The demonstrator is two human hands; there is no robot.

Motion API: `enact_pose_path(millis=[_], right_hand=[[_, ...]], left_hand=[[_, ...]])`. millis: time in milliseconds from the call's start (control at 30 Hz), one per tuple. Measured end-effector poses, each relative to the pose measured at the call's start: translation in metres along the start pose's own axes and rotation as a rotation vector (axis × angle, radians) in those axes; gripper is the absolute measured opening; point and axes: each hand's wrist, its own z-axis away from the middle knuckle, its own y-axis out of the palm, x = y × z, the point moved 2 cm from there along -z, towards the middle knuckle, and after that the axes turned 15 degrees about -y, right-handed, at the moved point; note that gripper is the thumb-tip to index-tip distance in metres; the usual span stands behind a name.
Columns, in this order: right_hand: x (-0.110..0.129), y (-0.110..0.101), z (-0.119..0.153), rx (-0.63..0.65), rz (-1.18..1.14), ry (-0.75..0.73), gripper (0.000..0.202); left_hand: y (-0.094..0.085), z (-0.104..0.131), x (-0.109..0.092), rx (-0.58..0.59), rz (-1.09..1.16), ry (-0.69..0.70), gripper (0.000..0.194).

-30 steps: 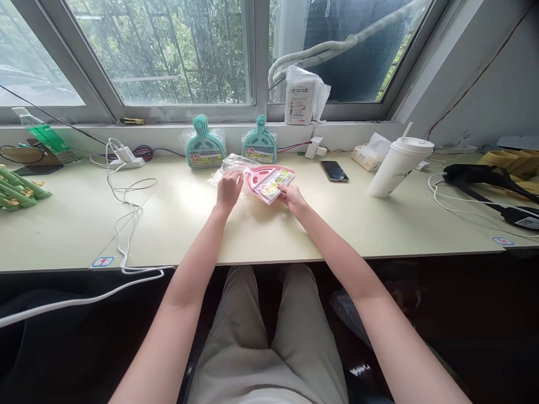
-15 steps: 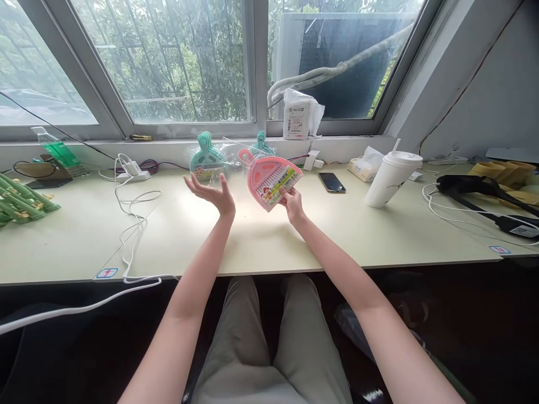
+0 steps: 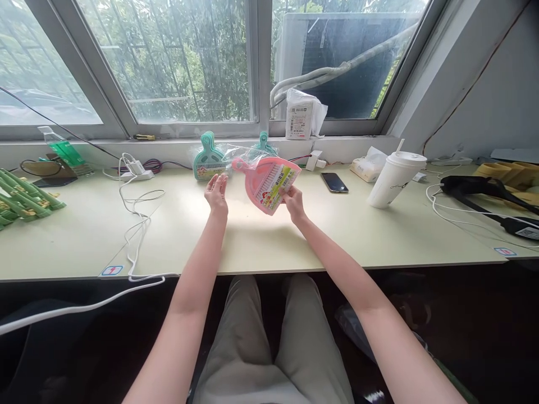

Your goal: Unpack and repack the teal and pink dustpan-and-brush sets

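Observation:
A pink toy-size dustpan-and-brush set [image 3: 269, 185] with a printed yellow-green label is tilted above the desk. My right hand [image 3: 293, 203] grips its lower right edge, thumb over the label. Clear plastic film [image 3: 248, 152] lies across its handle and spreads left toward the teal sets. To its left, my left hand [image 3: 216, 193] is raised with fingers drawn together; whether film is pinched there I cannot make out. Just behind that hand stands a teal dustpan set [image 3: 209, 157], and a second teal set [image 3: 263, 143] is partly hidden behind the pink one.
White cables [image 3: 137, 224] trail over the desk [image 3: 269, 252] at left. Right of my hands are a phone [image 3: 334, 183], a lidded cup with straw [image 3: 393, 179], a tissue pack [image 3: 368, 165] and black straps [image 3: 484, 196]. Green bamboo-like bundles [image 3: 25, 196] lie far left.
My left hand has gone from spread fingers to fingers drawn together, moving slightly. The pink set has tilted a little, its handle shifting left, still held in my right hand.

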Motion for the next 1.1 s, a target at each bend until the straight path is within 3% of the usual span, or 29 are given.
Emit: enact_pose_path(millis=[267,533,733,933,1100], right_hand=[[-0.009,0.002,0.004,0.058,-0.105,-0.006,0.024],[-0.015,-0.002,-0.003,0.062,-0.181,0.039,0.029],[-0.015,0.004,0.003,0.117,-0.169,0.07,0.03],[-0.014,0.004,0.003,0.052,-0.191,0.073,0.026],[-0.016,0.001,0.0,-0.041,-0.237,0.093,0.018]], left_hand=[[0.008,0.011,0.006,0.327,0.139,-0.182,0.035],[0.018,0.022,0.001,0.486,0.185,-0.251,0.044],[0.017,0.018,0.005,0.497,0.128,-0.209,0.048],[0.021,0.025,0.009,0.591,0.006,-0.233,0.055],[0.035,0.037,0.027,0.747,-0.128,-0.286,0.053]])
